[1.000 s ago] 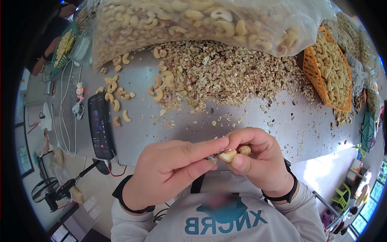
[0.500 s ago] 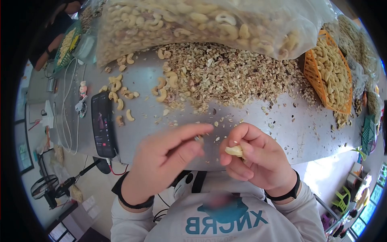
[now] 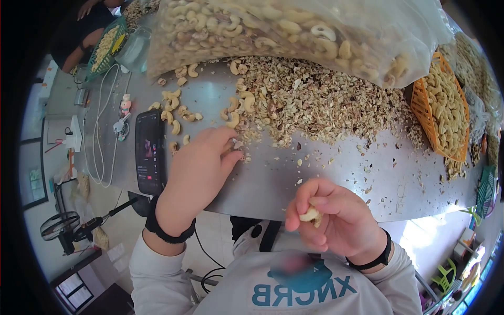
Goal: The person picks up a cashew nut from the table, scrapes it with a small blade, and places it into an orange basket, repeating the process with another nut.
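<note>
A pale cashew [image 3: 311, 214] is pinched between the thumb and fingers of my right hand [image 3: 341, 218], above the table's near edge. My left hand [image 3: 202, 163] is at the left, its thumb and forefinger closed round a small greyish thing [image 3: 237, 143] that I cannot make out. Just beyond its fingertips lie loose cashews [image 3: 247, 101] and the left border of a wide heap of skin flakes [image 3: 315, 105]. More loose cashews [image 3: 170, 102] are scattered on the metal table [image 3: 262, 181], near a phone [image 3: 149, 152] beside my left wrist.
A large clear bag of cashews [image 3: 262, 39] lies across the back. To the right stands an orange basket [image 3: 420, 113] full of cashews. White cables [image 3: 100, 131] run along the left side. Another person's arm [image 3: 79, 52] and a green basket [image 3: 107, 44] are at the far left.
My left hand has moved left and forward, from near my right hand to the edge of the flake heap. My right hand keeps the cashew, now turned differently. The view has shifted slightly.
</note>
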The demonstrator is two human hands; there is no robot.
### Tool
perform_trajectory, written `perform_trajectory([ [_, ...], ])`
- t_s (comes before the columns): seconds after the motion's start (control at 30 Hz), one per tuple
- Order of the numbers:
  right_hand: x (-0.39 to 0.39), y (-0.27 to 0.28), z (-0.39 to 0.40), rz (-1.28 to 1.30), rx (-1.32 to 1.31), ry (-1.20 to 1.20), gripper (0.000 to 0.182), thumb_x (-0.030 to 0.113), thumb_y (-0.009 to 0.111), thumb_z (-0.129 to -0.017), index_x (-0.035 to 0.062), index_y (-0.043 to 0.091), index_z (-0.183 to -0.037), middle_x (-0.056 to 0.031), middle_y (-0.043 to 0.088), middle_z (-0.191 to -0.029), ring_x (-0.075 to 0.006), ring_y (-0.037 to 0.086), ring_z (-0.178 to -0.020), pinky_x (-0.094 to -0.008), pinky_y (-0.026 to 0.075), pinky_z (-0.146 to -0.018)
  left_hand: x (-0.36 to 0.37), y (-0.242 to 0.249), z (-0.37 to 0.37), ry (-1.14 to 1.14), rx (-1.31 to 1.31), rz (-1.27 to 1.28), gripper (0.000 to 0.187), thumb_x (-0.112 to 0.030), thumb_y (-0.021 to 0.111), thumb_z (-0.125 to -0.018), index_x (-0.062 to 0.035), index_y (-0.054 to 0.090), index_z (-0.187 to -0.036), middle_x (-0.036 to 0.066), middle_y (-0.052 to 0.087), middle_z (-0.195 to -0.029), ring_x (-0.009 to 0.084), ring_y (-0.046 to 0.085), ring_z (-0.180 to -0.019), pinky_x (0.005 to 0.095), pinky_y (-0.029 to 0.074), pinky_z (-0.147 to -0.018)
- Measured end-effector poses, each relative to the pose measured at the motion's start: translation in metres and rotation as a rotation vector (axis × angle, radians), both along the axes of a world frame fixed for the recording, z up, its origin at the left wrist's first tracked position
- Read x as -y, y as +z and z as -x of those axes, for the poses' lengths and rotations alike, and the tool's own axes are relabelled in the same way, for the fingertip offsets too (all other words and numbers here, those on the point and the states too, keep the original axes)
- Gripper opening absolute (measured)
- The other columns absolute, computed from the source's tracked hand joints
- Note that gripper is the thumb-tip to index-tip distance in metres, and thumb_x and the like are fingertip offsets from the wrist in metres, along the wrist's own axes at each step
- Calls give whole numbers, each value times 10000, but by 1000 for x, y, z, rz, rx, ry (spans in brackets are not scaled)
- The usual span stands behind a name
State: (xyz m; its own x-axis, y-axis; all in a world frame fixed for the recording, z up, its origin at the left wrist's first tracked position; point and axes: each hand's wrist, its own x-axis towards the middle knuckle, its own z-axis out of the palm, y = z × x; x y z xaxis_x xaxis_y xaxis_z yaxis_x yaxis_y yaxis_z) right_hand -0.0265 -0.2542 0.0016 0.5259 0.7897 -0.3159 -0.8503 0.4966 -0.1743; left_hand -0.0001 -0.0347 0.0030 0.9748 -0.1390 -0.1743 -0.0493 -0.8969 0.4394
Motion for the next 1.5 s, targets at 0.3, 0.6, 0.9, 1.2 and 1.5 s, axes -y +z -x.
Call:
perform_trajectory([
  [0.3, -4, 2, 2, 20, 0, 48, 172, 75, 441, -850, -4, 473, -1000, -118, 562, -891, -111, 542, -664, -208, 445, -511, -3, -8, -19, 57, 206, -59, 283, -120, 576, -737, -57, 475, -994, 139, 555, -866, 291, 561, -773, 347, 438, -635],
  [0.6, -4, 6, 0, 42, -12, 99, 192, 63, 446, -842, -9, 479, -1017, -117, 558, -832, -135, 554, -671, -222, 457, -512, 0, -5, -25, 39, 187, -132, 284, -108, 570, -733, -66, 483, -1001, 140, 552, -874, 304, 552, -751, 356, 432, -634],
  [0.9, -1, 1, 4, 66, 29, 103, 108, 148, 491, -846, 40, 484, -840, -28, 495, -674, -74, 429, -544, -189, 336, -471, -2, -11, -27, 32, 190, -133, 210, -118, 579, -729, -14, 521, -902, 153, 553, -802, 320, 534, -717, 357, 420, -616],
  [1.2, 0, 5, -4, 335, 173, -14, 175, 217, 491, -849, 53, 473, -907, -24, 495, -686, -62, 401, -548, -175, 332, -498, 16, 36, -2, -58, -185, 481, 119, -78, 563, -747, -26, 554, -855, 40, 503, -685, 118, 460, -539, 227, 341, -506],
  [1.5, -3, 3, -4, 458, 281, 123, 242, 280, 504, -846, 50, 484, -918, -19, 532, -712, -43, 427, -562, -162, 350, -512, 27, 34, 14, -335, -137, 562, 163, -67, 623, -689, -49, 567, -841, 43, 512, -672, 190, 475, -576, 265, 358, -505],
])
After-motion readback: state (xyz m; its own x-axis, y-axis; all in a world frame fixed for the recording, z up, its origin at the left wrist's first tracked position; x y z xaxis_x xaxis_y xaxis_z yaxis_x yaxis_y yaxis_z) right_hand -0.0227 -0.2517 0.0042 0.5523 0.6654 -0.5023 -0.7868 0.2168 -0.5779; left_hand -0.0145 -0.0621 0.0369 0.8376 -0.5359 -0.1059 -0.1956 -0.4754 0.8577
